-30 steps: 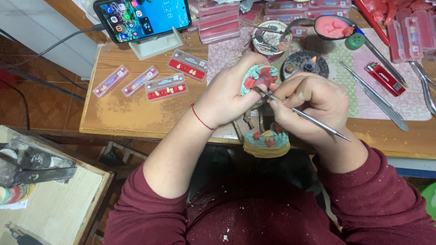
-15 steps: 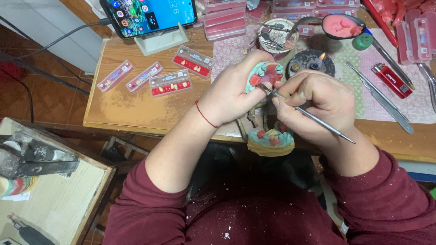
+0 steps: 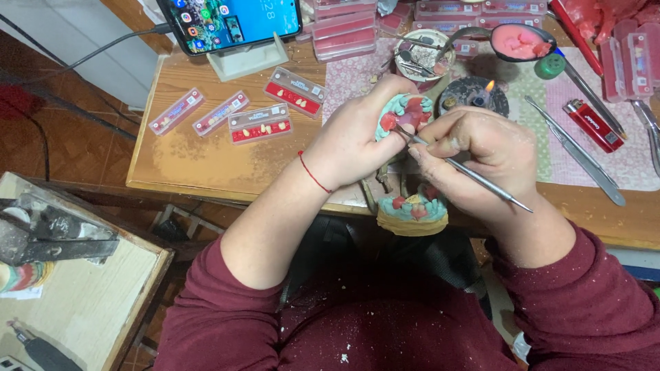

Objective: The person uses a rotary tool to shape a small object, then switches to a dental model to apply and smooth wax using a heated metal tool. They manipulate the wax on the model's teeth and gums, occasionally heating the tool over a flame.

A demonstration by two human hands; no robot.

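The left hand (image 3: 357,141) is closed around a dental model (image 3: 405,113), green at the rim with pink wax inside, and holds it tilted above the table edge. The right hand (image 3: 481,154) is pinched shut on a thin metal tool (image 3: 474,175), like a pen; the tip touches the pink wax just beside the left thumb. Below the grip, a second model (image 3: 412,214) with green rim sits on a metal frame, near the person's body.

To do this step well, I judge the left hand should keep the model steady, with the thumb close to the tip as a support. The right hand should press lightly and move in short strokes, because the wax looks soft and a slip could push a tooth out of place. The small flame (image 3: 489,86) burns just beyond the right hand, so the wrist should not lift toward it.

Compared with the earlier frames, both hands keep nearly the same grip. The tool tip stays on the same model. The view has only shifted a little, so the phone (image 3: 230,20) and the tooth cases (image 3: 260,124) appear somewhat moved.
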